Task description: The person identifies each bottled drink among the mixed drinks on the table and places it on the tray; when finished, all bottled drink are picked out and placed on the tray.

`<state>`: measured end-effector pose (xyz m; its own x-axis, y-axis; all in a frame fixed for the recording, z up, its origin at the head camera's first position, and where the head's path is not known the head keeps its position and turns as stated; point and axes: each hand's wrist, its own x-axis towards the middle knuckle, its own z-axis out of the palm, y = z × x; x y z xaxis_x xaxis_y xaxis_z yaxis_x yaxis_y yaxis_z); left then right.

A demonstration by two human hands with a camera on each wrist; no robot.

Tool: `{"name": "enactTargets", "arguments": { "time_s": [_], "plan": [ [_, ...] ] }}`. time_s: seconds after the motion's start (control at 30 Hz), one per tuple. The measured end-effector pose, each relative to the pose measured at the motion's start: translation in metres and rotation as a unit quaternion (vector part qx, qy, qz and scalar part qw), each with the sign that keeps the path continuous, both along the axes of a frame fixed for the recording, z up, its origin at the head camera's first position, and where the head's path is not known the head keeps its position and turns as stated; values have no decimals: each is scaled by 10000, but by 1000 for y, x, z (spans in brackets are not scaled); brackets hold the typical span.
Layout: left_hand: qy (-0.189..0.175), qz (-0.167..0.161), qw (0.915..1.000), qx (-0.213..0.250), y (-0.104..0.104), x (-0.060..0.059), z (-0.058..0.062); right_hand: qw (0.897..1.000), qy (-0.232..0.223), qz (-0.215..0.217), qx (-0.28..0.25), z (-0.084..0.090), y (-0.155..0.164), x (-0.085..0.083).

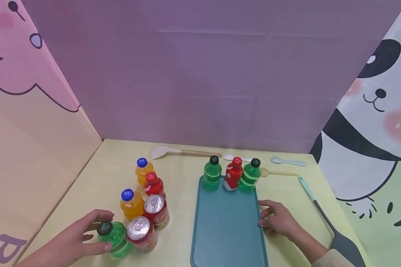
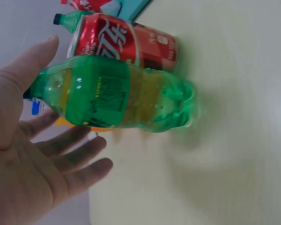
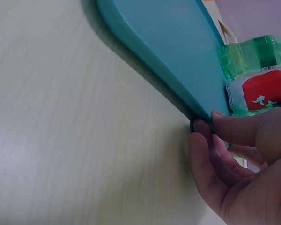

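Observation:
A green soda bottle [image 1: 117, 237] [image 2: 117, 93] stands at the table's front left. My left hand [image 1: 91, 234] [image 2: 40, 140] cups around it with spread, nearly straight fingers, thumb near its black cap. A red can [image 1: 142, 233] [image 2: 126, 42] stands against the bottle. My right hand [image 1: 275, 220] [image 3: 234, 159] pinches the right rim of the teal tray [image 1: 227, 230] [image 3: 168, 42], thumb on top and fingers curled beneath. At the tray's far end stand two green bottles [image 1: 212, 173] [image 1: 250, 176] with a red bottle [image 1: 233, 174] between them.
Left of the tray stand two orange bottles [image 1: 143, 171] [image 1: 131, 204], a red bottle [image 1: 153, 184] and a second can [image 1: 156, 210]. A white spatula [image 1: 173, 151], several spoons [image 1: 287, 161] and a teal-handled turner [image 1: 324, 215] lie behind and to the right. Cloth walls enclose the table.

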<state>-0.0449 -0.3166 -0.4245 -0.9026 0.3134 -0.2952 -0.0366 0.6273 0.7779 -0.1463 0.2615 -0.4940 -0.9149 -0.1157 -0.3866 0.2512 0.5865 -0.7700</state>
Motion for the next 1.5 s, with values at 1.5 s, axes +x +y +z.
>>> {"name": "enactTargets", "arguments": {
  "time_s": [1.5],
  "plan": [
    [1343,1227,9803,-774,6,27,18,9994,82,319,-91,0,5,-1]
  ]
}}
